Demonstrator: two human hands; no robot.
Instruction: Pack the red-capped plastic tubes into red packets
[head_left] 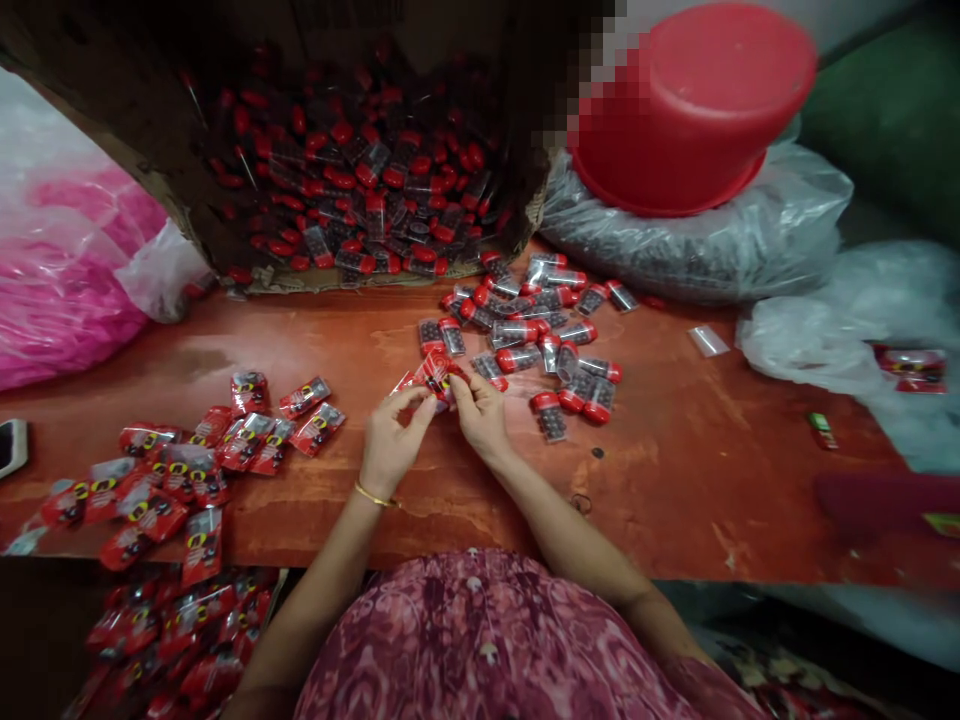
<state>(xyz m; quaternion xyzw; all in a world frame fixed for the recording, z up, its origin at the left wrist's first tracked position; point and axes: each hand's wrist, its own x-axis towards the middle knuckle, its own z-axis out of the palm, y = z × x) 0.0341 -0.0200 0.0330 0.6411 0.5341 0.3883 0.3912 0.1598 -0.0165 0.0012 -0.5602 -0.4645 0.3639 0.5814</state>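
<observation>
Near the middle of the red-brown table point(465, 500), my left hand point(395, 440) and my right hand point(481, 412) meet at a small red printed packet point(435, 376). Both hands have their fingers closed on it, the left at its near left edge and the right at its right edge; the fingers hide part of it. Just beyond and to the right lies a loose pile of small clear containers with red caps and dark contents point(517, 332). On the left, several red printed packets with dark and yellow marks point(176, 470) lie heaped.
A cardboard box point(142, 140) on its side holds many red-capped containers. Below the left table edge are more red packets point(195, 630). At back right, a red tub point(675, 130) rests upside down on a filled plastic bag point(697, 245). Pink bags point(67, 290) stand left, near a phone point(13, 447).
</observation>
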